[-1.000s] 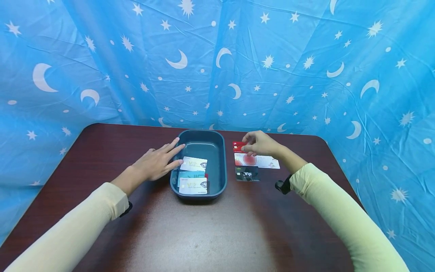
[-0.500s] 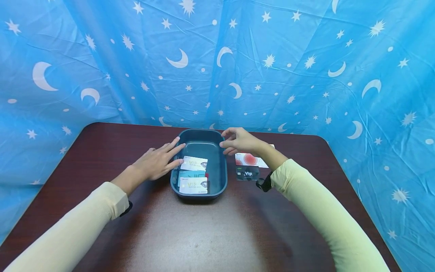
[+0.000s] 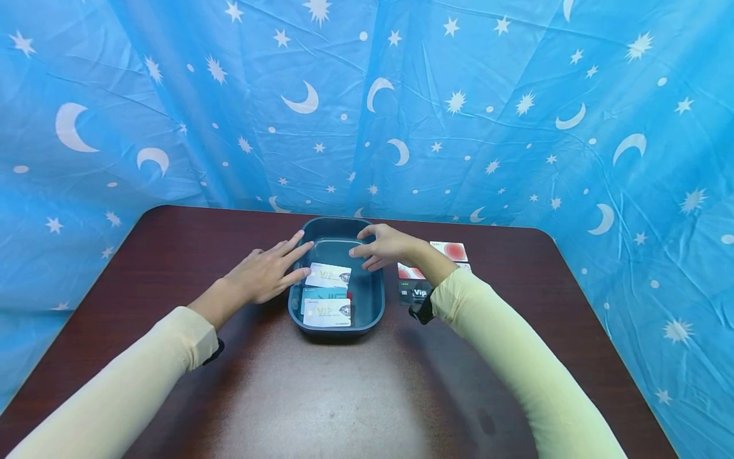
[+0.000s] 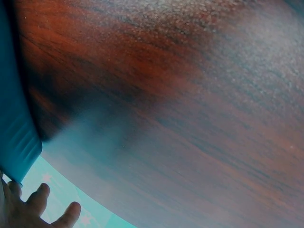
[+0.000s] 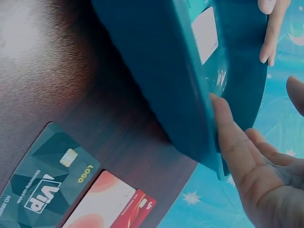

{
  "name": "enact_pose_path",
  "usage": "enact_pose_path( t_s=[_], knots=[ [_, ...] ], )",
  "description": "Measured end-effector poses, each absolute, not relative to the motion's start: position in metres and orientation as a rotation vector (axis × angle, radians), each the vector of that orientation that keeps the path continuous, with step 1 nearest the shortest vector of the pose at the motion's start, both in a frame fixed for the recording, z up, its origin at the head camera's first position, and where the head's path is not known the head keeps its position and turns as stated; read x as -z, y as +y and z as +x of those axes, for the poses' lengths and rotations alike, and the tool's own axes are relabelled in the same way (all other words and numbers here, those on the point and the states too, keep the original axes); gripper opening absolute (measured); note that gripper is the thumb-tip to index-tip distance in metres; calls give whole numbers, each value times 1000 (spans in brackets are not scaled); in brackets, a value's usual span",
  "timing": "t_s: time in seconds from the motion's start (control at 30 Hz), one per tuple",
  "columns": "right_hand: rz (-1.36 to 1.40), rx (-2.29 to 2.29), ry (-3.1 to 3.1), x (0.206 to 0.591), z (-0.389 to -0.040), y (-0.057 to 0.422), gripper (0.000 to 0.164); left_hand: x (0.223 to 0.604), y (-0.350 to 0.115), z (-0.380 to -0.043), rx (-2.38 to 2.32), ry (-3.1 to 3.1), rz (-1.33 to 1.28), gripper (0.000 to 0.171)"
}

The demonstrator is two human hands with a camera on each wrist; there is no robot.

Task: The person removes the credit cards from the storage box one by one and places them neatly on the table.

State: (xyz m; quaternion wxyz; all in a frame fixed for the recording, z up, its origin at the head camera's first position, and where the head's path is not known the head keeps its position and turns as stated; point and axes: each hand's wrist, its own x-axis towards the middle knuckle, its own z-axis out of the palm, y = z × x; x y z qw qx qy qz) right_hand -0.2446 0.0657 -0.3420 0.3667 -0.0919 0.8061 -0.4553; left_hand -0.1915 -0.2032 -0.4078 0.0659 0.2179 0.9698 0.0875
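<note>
A dark blue-green tray [image 3: 335,331] stands between the two hands. My left hand [image 3: 266,275] rests spread fingers on its left rim. My right hand [image 3: 387,245] reaches over the right rim with fingers apart; in the right wrist view that hand [image 5: 263,178] touches the rim and shows nothing between its fingers. In the tray lie an upper white VIP card [image 3: 329,275], a blue card [image 3: 323,293] and a lower white VIP card [image 3: 327,312], with a red edge peeking out. The left wrist view shows the left fingers [image 4: 40,197] beyond the tray [image 4: 14,104].
Right of the tray lie a dark green Vip card [image 5: 42,175], a white card with red circles [image 5: 104,199] and a red card [image 5: 142,209]. Another red-circle card [image 3: 449,251] is farther back. My right forearm partly covers them. A blue star-patterned curtain [image 3: 367,95] hangs behind the table [image 3: 344,395].
My right hand has moved left from the cards on the table to the tray's right rim. The back red-circle card has come into view. The left hand stays put.
</note>
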Motion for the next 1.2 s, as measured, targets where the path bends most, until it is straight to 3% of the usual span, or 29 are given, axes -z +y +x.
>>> enact_pose_path(
  t_s=[0.4,1.2],
  knots=[
    [-181,1034,2102,341,-249,47,70,407,-206,-191,-272,2919,662,68],
    [-59,983,2091,360,-254,28,67,408,-206,-193,-273,2908,659,68]
  ],
)
